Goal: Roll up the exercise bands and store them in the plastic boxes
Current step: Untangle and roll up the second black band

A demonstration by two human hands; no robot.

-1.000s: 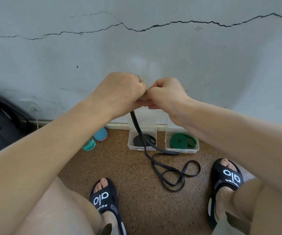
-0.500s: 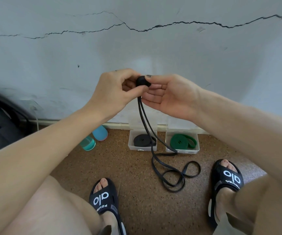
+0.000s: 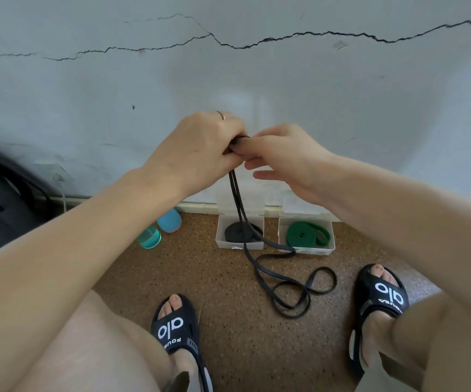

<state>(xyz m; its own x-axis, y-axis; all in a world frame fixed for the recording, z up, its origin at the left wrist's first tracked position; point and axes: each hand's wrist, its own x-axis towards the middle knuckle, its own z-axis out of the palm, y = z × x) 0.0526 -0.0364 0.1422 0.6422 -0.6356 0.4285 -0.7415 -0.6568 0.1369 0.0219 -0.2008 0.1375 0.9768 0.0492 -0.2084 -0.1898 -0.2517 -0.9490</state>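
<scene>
Here both hands (image 3: 237,154) pinch one black band (image 3: 282,281); two boxes (image 3: 306,236) each hold one.

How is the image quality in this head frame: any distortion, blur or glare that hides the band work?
Head view: wide-angle bending curves the skirting and swells both forearms; light is soft and even, no glare; left hand, right hand and black band are sharp, though the roll itself is mostly hidden between the fingers.

At frame centre I see both hands (image 3: 245,154) meeting on a band (image 3: 259,267) trailing to the floor (image 3: 228,321). Below them, two boxes (image 3: 306,248) sit against the wall (image 3: 228,80), each holding a rolled band (image 3: 302,234). Cups (image 3: 159,229) lie left of the boxes.
</scene>
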